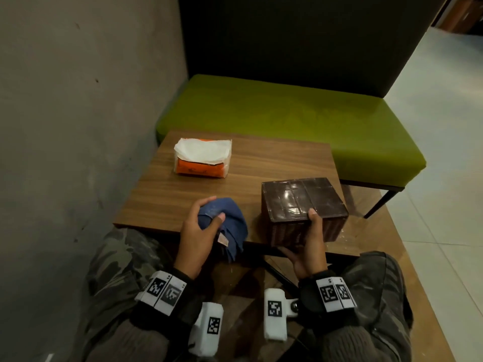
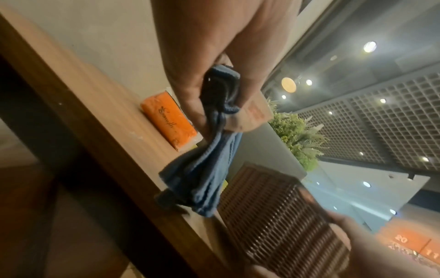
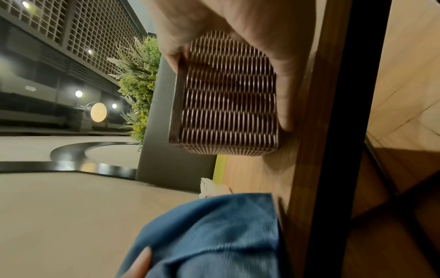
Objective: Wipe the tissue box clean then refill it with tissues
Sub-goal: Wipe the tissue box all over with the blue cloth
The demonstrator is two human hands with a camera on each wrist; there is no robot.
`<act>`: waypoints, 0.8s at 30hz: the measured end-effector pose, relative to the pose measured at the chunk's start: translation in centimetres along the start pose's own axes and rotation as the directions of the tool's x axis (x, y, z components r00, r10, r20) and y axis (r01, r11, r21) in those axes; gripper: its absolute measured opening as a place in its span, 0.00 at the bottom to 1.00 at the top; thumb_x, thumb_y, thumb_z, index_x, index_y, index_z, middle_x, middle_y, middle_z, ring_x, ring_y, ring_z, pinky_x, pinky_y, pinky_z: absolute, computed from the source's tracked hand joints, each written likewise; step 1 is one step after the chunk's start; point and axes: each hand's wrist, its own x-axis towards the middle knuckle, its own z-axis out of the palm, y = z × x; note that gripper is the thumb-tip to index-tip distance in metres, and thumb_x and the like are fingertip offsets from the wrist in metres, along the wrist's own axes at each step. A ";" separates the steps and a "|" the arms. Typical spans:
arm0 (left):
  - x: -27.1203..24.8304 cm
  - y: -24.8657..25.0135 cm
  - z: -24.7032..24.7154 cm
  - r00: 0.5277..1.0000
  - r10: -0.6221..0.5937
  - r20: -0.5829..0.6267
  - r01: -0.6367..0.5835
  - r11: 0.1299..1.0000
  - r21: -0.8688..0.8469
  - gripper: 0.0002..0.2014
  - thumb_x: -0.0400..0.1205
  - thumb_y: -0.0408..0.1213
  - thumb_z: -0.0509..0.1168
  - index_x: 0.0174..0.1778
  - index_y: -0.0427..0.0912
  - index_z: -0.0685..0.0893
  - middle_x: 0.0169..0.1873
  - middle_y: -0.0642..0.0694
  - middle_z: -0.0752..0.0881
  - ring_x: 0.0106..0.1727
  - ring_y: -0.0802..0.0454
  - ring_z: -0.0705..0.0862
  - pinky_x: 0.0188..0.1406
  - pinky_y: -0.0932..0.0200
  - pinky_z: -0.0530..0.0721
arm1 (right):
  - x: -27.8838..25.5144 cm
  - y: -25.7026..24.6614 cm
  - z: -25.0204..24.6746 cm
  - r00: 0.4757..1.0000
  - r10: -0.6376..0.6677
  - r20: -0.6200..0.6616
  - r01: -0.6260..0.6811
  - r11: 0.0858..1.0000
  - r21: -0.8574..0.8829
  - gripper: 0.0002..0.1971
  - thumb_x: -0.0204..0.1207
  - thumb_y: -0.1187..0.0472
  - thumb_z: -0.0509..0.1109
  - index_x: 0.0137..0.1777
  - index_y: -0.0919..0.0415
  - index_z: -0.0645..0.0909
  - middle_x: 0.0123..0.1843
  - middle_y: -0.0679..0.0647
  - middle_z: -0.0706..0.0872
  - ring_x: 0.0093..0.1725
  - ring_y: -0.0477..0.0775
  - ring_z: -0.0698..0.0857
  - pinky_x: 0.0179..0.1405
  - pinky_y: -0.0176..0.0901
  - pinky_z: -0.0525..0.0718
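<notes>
Looking down from the head view, the left hand (image 1: pixel 200 231) clenches a bunched blue cloth (image 1: pixel 224 223) at the near edge of the wooden table (image 1: pixel 261 160), while the right hand (image 1: pixel 308 246) grasps the near end of the dark woven tissue box (image 1: pixel 303 205), thumb on its glossy upper face and fingers (image 1: pixel 285 253) under the near side. That box stands at about 3 o'clock from the cloth, near but apart, and the face turned up shows no opening, so it seems to rest upside down. An orange tissue pack (image 1: pixel 201 160), white sheets showing on top, lies at about 11 o'clock on the table, well apart from both hands. From the left wrist view, the cloth (image 2: pixel 202 178) hangs from the clenched fingers (image 2: pixel 190 105) just above the table edge, the woven box (image 2: pixel 273 212) beside it and the pack (image 2: pixel 169 120) beyond. From the right wrist view, the hand (image 3: pixel 238 28) wraps the end of the box (image 3: pixel 228 94), which sits on the table (image 3: pixel 309 131); the cloth (image 3: pixel 214 235) fills the lower frame. Judging by this, wiping is at hand but unfinished, and the refill is not yet begun.
</notes>
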 end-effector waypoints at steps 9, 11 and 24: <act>-0.7 3.0 -1.5 0.972 -0.096 0.214 0.139 0.971 -0.193 0.19 0.81 0.27 0.62 0.62 0.53 0.79 0.57 0.49 0.85 0.51 0.53 0.88 0.39 0.57 0.85 | 0.5 -1.3 0.5 0.997 0.036 -0.071 -0.034 0.999 0.031 0.38 0.71 0.35 0.68 0.78 0.50 0.64 0.70 0.59 0.77 0.66 0.62 0.78 0.58 0.61 0.82; -0.9 3.5 -1.8 0.951 -0.116 0.286 0.181 0.961 -0.210 0.22 0.81 0.23 0.58 0.65 0.54 0.78 0.55 0.49 0.85 0.47 0.55 0.87 0.41 0.56 0.84 | -0.4 -1.2 0.1 0.997 0.068 -0.034 -0.069 0.997 -0.034 0.41 0.69 0.31 0.66 0.80 0.48 0.62 0.64 0.59 0.78 0.60 0.59 0.79 0.57 0.62 0.81; -1.8 6.2 -3.1 0.810 -0.060 0.583 0.112 0.992 -0.053 0.28 0.81 0.25 0.61 0.71 0.61 0.72 0.56 0.49 0.87 0.53 0.51 0.88 0.40 0.61 0.85 | -7.1 -1.5 4.5 0.731 -0.116 0.672 0.544 0.693 -0.472 0.16 0.82 0.55 0.65 0.69 0.53 0.77 0.64 0.51 0.83 0.63 0.45 0.82 0.69 0.47 0.80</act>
